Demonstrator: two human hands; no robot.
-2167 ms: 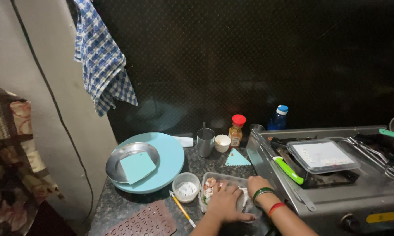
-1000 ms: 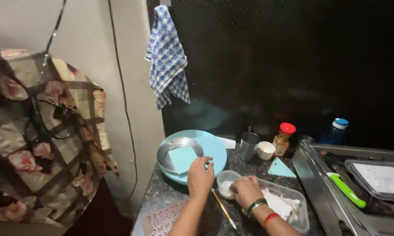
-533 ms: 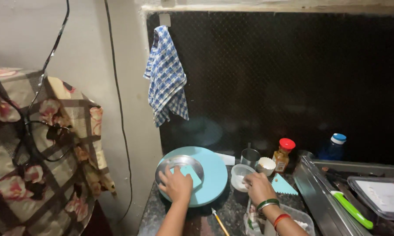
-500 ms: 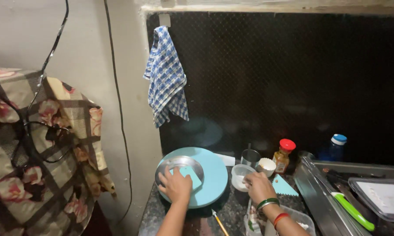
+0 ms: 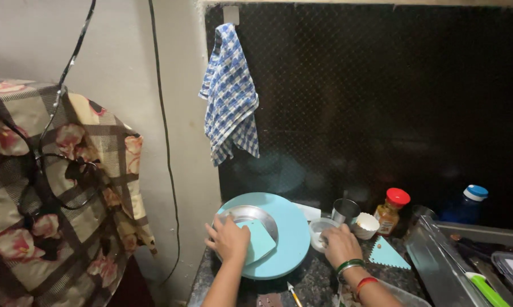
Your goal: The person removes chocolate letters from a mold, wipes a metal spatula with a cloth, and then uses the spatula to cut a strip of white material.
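Note:
My left hand (image 5: 229,239) rests on the near edge of a steel plate (image 5: 250,216) that lies on a round light-blue board (image 5: 293,236). A pale blue square scraper (image 5: 262,241) sits in the plate, right beside my fingers. My right hand (image 5: 341,244) grips a small clear bowl (image 5: 319,228) at the right edge of the blue board; the wrist wears green and red bangles.
Behind the bowl stand a steel cup (image 5: 345,210), a small white cup (image 5: 365,225), a red-capped spice jar (image 5: 390,211) and a blue-capped bottle (image 5: 469,202). A teal triangular scraper (image 5: 388,254) lies on the dark counter. A checked towel (image 5: 231,94) hangs on the wall; a stove (image 5: 472,261) is at right.
The camera has swung left and tilted up. My left hand went from the counter to the steel plate, and my right hand carried the small bowl up beside the blue board.

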